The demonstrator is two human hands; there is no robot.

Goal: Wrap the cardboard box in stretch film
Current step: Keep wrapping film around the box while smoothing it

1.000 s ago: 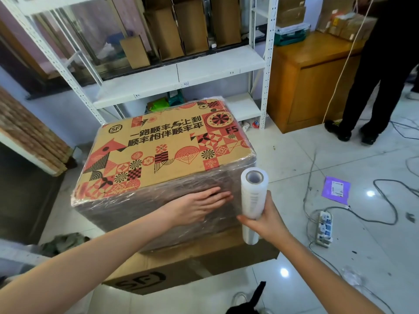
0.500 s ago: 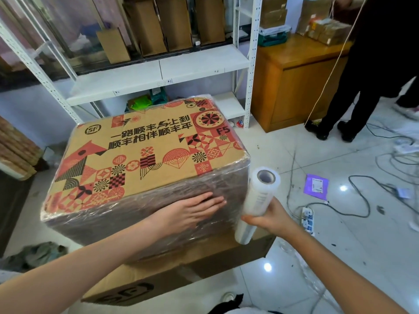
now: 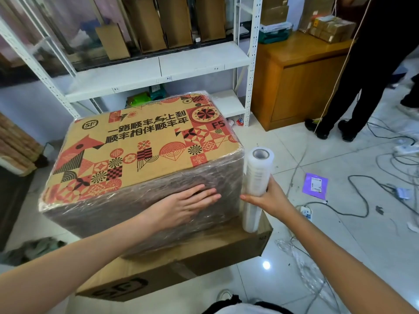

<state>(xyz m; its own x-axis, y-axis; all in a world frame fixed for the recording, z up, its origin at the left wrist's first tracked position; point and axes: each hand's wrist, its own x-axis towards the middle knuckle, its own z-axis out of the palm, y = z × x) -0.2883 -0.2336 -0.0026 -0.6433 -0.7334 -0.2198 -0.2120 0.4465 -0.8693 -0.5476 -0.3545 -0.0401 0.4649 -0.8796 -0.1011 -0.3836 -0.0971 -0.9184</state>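
film roll at the box corner

white tiled floor (image 3: 283,141) strewn with cables; metal shelving (image 3: 158,71) behind; the printed cardboard box (image 3: 145,150) sits on a flat carton (image 3: 204,252); left hand (image 3: 181,205) presses flat on its filmed side; right hand (image 3: 269,198) grips the upright stretch film roll (image 3: 257,175) beside the corner

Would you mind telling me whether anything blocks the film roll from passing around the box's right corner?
Nothing visible does: the right hand holds the film roll upright beside the box corner, with bare floor beyond.
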